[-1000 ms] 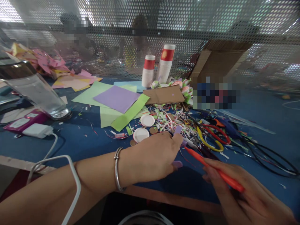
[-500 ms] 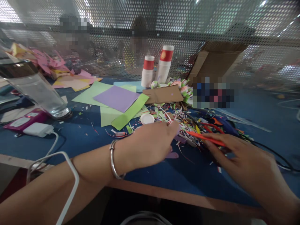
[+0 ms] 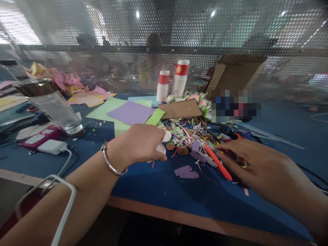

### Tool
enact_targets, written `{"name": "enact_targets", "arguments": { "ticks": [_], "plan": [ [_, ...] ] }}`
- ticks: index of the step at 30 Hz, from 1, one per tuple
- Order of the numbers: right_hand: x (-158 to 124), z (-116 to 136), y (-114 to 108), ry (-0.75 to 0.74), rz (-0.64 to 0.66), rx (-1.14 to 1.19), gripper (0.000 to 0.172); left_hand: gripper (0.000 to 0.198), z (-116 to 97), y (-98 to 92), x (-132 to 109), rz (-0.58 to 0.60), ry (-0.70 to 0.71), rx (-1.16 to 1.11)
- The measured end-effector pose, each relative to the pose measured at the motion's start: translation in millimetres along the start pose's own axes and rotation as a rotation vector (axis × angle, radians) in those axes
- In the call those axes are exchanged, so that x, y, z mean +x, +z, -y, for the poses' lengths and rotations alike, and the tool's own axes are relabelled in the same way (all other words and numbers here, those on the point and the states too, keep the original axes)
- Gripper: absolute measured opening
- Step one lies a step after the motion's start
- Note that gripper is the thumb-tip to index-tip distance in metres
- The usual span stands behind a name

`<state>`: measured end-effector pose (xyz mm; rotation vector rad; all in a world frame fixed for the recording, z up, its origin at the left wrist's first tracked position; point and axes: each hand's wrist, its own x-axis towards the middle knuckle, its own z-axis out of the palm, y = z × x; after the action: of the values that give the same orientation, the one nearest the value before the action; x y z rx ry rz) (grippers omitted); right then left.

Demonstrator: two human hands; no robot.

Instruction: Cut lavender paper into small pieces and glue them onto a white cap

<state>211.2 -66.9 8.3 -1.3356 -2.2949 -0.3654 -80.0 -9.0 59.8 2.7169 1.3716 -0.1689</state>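
My left hand (image 3: 142,143), with a metal bangle on the wrist, is curled over two white round discs (image 3: 162,149) on the blue table (image 3: 159,186); the fingers pinch the nearer disc. Flat and with its fingers stretched out, my right hand (image 3: 256,167) lies over an orange pen (image 3: 217,162) on the table and touches yellow-handled scissors (image 3: 242,164). Two small purple paper cut-outs (image 3: 186,171) lie between the hands. Behind them is a heap of paper scraps (image 3: 189,132).
A purple sheet (image 3: 130,112) lies on green sheets (image 3: 102,109) at the back left. A glass (image 3: 55,107), a white charger (image 3: 51,147) and its cable are at the left. Stacked paper cups (image 3: 180,78), a cardboard piece (image 3: 179,108) and a box (image 3: 235,73) stand before a mesh partition.
My left hand has moved left, away from the purple cut-outs, onto the white discs. My right hand has gone forward and laid the orange pen down, its fingers now spread flat.
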Motion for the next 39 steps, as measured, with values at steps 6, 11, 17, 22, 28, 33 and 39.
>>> {"name": "enact_targets", "arguments": {
  "ticks": [6, 11, 17, 22, 28, 33, 39],
  "plan": [
    [32.7, 8.3, 6.5, -0.003, 0.105, 0.060, 0.034, 0.024, -3.3, 5.1, 1.0, 0.085, -0.032, 0.050],
    [49.6, 7.8, 15.0, -0.026, 0.156, 0.140, 0.031, 0.025, 6.5, 7.8, 2.3, -0.123, 0.008, -0.096],
    [64.3, 14.5, 15.6, 0.092, 0.163, 0.302, 0.029, 0.038, 4.1, 20.0, 18.6, -0.519, 0.189, -0.340],
    [66.5, 17.8, 26.3, 0.170, 0.100, 0.507, 0.027, 0.041, -2.9, 30.8, 32.0, -0.665, 0.267, -0.485],
    [62.2, 18.8, 32.3, 0.254, 0.051, 0.614, 0.026, 0.037, -3.7, 36.0, 38.4, -0.662, 0.298, -0.589],
    [62.3, 17.1, 34.2, 0.298, 0.073, 0.709, 0.023, 0.039, -7.7, 36.2, 38.7, -0.506, 0.299, -0.804],
    [59.4, 13.8, 32.9, 0.322, 0.016, 0.698, 0.026, 0.032, -0.6, 32.4, 44.5, -0.638, 0.225, -0.906]
  ]
}}
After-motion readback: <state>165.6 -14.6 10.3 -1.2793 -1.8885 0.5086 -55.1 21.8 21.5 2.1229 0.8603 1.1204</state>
